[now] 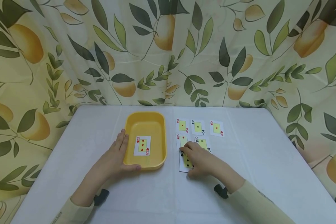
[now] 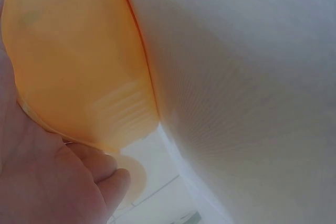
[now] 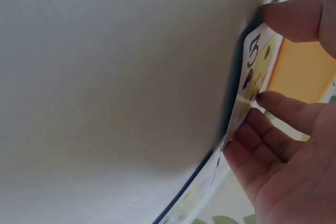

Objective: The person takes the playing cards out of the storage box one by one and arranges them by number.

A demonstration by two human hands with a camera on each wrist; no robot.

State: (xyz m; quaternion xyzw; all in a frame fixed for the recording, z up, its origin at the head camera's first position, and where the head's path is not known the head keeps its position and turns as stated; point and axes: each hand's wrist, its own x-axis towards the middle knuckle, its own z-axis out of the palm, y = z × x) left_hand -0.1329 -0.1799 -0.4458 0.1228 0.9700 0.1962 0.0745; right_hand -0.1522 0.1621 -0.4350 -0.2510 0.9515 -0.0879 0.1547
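Observation:
A yellow tray (image 1: 146, 166) stands left of the middle of the table, with a three of hearts (image 1: 142, 146) face up inside. My left hand (image 1: 116, 158) rests against the tray's left side, thumb along its near rim and fingers straight. My right hand (image 1: 200, 160) pinches a three of spades (image 3: 251, 77) by its edges, thumb at one end and fingers at the other. That card lies low over the table, below a two of diamonds (image 1: 183, 138), and the hand partly covers it. Beside that lies a two of clubs (image 1: 202, 143), also partly behind the fingers.
Along the back of the layout lie an ace of diamonds (image 1: 182, 125), an ace of clubs (image 1: 198, 127) and an ace of hearts (image 1: 217, 128). A white cloth covers the table (image 1: 246, 155). A patterned curtain (image 1: 207, 62) hangs behind it.

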